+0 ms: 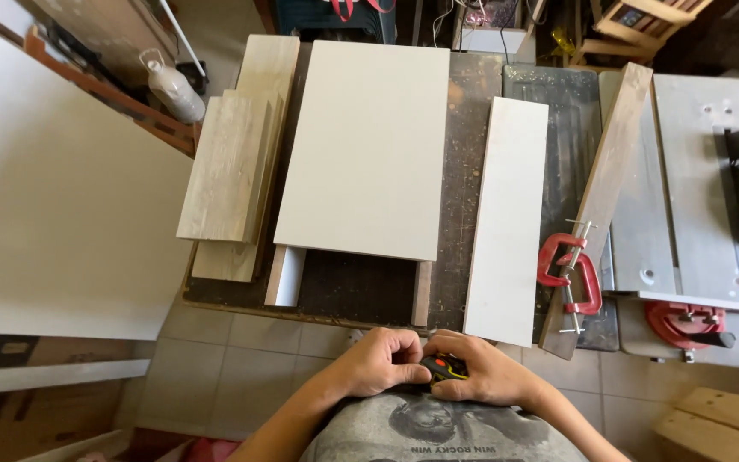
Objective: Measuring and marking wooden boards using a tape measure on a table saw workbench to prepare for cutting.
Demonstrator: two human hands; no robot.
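Both hands' grip, left hand point(382, 361) and right hand point(485, 372), clamps tape measure point(445, 369) before workbench point(464, 171).

We see a bright, evenly lit, sharp view. Daylight glares off the large white rectangular panel point(368, 145) and the leaning white sheet point(53, 188); soft shadows fall beneath. Straight edges bow outward near the frame's borders.
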